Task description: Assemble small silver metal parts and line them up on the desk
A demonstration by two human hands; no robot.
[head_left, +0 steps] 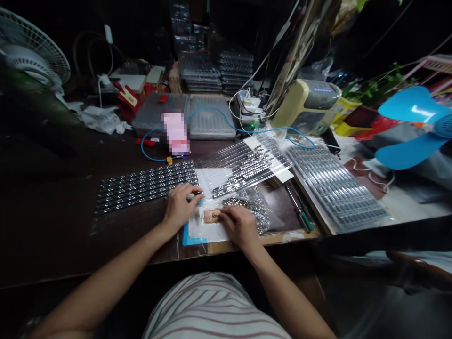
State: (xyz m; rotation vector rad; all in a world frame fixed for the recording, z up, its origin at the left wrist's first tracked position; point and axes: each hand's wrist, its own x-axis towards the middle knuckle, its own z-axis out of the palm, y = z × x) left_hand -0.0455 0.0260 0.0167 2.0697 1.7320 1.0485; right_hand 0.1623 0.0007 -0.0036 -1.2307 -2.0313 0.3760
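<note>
My left hand (179, 203) is bent beside the right end of several black strips (148, 185) dotted with small silvery pieces. Its thumb and fingertips come together over a white sheet (212, 233), near a speck of blue; what they hold is too small to make out. My right hand (243, 227) pinches at the right end of a small wooden block (209, 216), which lies on the sheet. A tiny dark piece shows at those fingertips, too small to name. Just behind that hand, a heap of small shiny metal parts (259, 214) lies on clear plastic.
Clear ribbed trays (226, 165) with black strips lie behind my hands, and another ribbed tray (339, 188) lies to the right. A green pen (304, 221) rests near the front edge. A blue-bladed fan (409, 132) stands at right; a blue cable (219, 112) crosses the back.
</note>
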